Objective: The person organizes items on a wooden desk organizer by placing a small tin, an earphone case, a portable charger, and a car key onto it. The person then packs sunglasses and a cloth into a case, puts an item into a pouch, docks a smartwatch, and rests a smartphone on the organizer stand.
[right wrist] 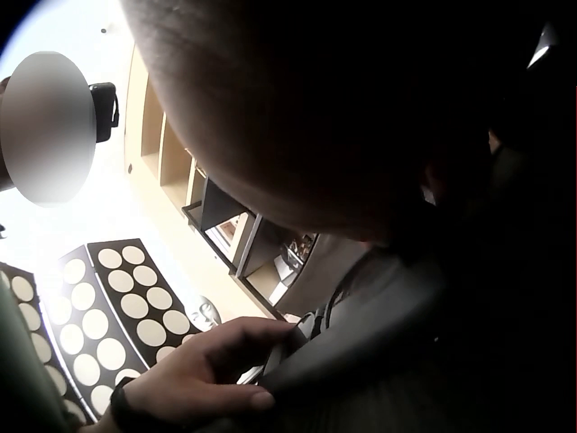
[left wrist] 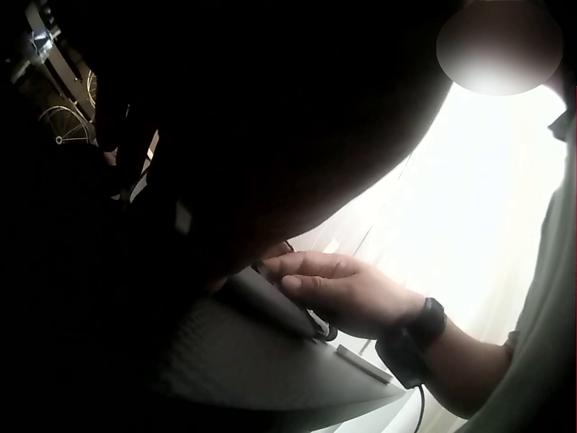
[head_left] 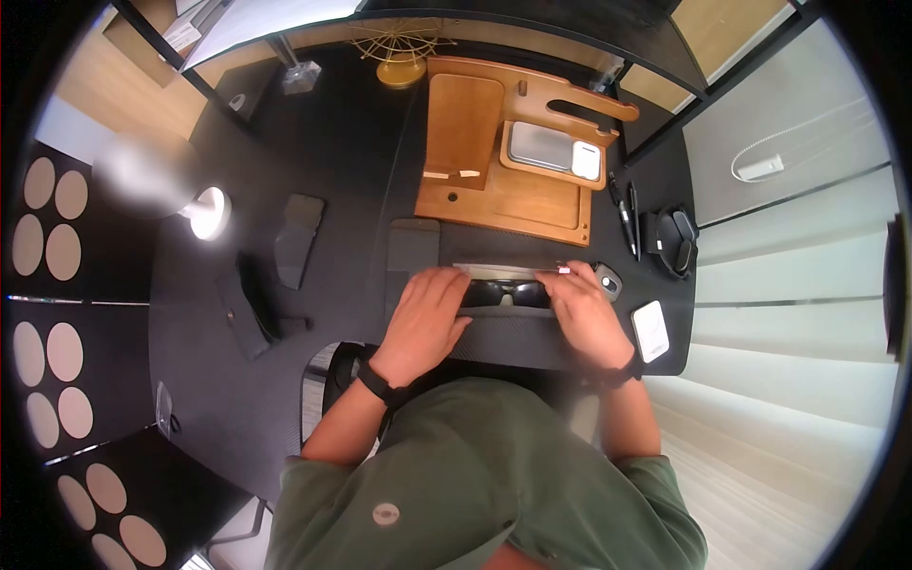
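Dark sunglasses (head_left: 506, 294) lie in a long open case (head_left: 502, 312) near the desk's front edge, in the head view. The left hand (head_left: 427, 316) holds the case's left end, fingers at the far side and thumb toward the body. At the right end the right hand (head_left: 584, 313) grips it the same way. The left wrist view shows the right hand (left wrist: 347, 290) at the end of the case; the left hand (right wrist: 198, 372) shows in the right wrist view, thumb and fingers about the case's other end.
Behind the hands stands a wooden organizer (head_left: 532, 204). A grey mouse (head_left: 608, 282), a white box (head_left: 651, 332) and pens (head_left: 627, 217) lie to the right. Leftward are a dark phone-like object (head_left: 300, 241), a black case (head_left: 249, 309) and a lamp (head_left: 208, 214).
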The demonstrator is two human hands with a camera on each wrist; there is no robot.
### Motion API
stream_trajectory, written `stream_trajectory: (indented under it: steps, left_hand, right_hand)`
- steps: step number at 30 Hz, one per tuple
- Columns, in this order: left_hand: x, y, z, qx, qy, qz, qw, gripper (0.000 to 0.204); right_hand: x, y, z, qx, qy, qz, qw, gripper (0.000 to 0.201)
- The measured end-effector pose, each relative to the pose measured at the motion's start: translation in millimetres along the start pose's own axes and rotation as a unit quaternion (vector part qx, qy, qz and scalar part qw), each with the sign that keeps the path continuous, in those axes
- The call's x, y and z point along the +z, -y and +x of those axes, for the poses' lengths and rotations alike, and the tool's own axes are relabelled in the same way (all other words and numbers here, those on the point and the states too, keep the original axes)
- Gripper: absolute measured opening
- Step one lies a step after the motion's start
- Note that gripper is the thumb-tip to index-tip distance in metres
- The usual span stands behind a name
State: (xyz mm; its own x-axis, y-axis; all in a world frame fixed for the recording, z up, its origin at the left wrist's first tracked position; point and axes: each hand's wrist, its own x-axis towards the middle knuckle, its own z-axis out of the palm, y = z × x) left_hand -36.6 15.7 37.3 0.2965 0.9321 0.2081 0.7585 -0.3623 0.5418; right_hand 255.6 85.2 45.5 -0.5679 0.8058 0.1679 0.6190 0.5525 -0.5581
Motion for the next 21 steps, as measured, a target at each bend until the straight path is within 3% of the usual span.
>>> stream_trajectory:
  steps: [4, 14, 17, 21]
  left_hand:
    - [-1, -1, 0, 0.001, 0.005, 0.003, 1.000, 0.068]
    - [3, 0, -2, -0.031, -0.020, -0.013, 0.999, 0.081]
    - [5, 4, -4, -0.039, -0.026, -0.015, 0.999, 0.086]
    - [-5, -1, 4, -0.073, -0.051, -0.021, 0.996, 0.098]
  right_hand:
    - [1, 11, -8, 0.012, -0.046, -0.022, 0.999, 0.038]
    - [6, 14, -27, 0.034, -0.041, -0.067, 0.996, 0.052]
    - [8, 11, -29, 0.024, -0.050, -0.075, 0.996, 0.061]
    - [10, 5, -31, 0.030, -0.096, -0.054, 0.993, 0.087]
